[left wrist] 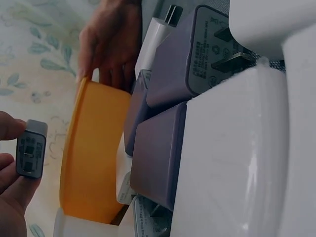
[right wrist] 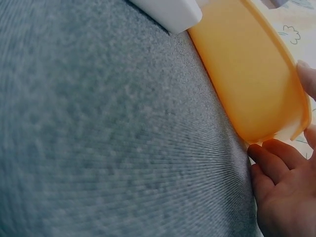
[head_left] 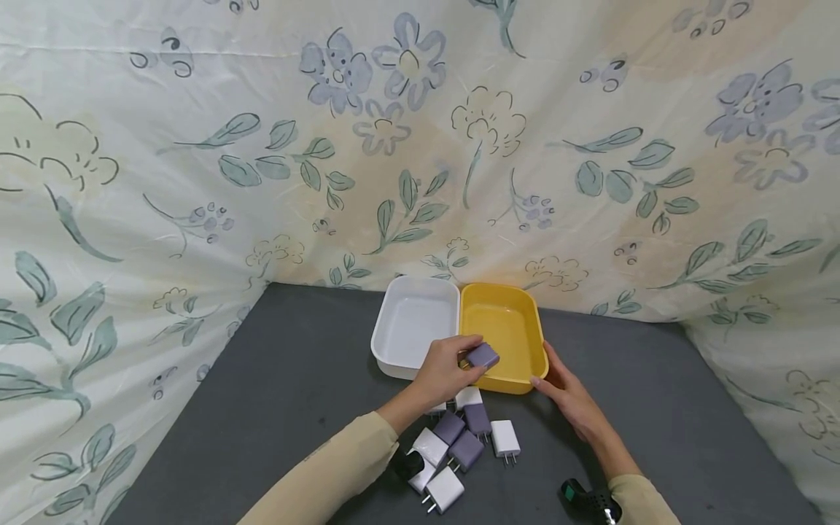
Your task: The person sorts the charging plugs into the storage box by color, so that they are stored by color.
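Observation:
In the head view my left hand point(head_left: 441, 373) pinches a purple charger plug point(head_left: 483, 356) over the near left part of the yellow tray point(head_left: 508, 317). The left wrist view shows that charger plug point(left wrist: 31, 148) between thumb and fingers, its printed prong face towards the camera. My right hand point(head_left: 579, 402) holds the yellow tray at its near right corner. In the right wrist view, the thumb lies at the rim and the other fingers of the right hand point(right wrist: 289, 190) are against the outer wall.
A white tray point(head_left: 416, 321) adjoins the yellow one on the left. Nearer me, several purple charger plugs point(head_left: 467, 450) and white charger plugs point(head_left: 445, 489) lie loosely piled on the dark grey table point(head_left: 302, 372). Floral cloth point(head_left: 407, 182) hangs behind and at both sides.

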